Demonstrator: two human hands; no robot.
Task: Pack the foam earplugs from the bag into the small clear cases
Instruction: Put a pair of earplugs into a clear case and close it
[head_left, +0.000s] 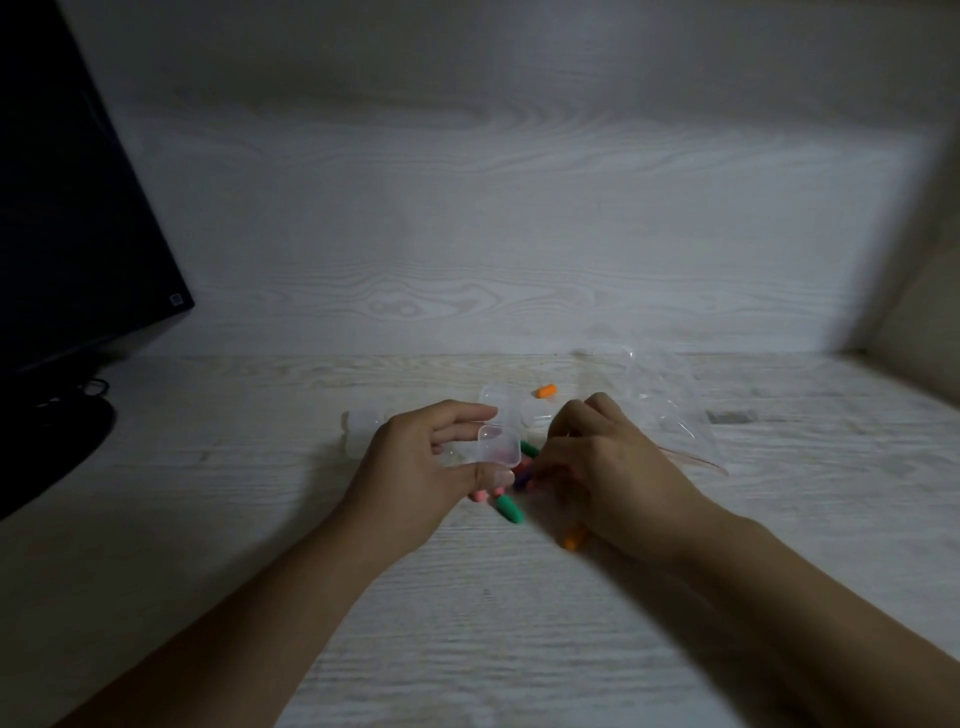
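My left hand (415, 467) holds a small clear case (497, 441) between thumb and fingers, its lid hinged open above the desk. Beneath it lie several loose foam earplugs: a green one (509, 508), a pink one (480, 496), another green one (530, 448) and a purple one (521, 480). My right hand (597, 467) reaches into this pile with curled fingers that pinch at the purple earplug. An orange earplug (571, 541) lies under my right palm. Another orange earplug (546, 390) lies farther back. The clear bag (670, 400) lies crumpled at the right.
More clear cases (363, 423) stand on the pale wooden desk (519, 623) left of my hand, and one (537, 413) sits near the far orange earplug. A dark monitor (67, 234) with its stand and cables occupies the left. A wooden back panel rises behind.
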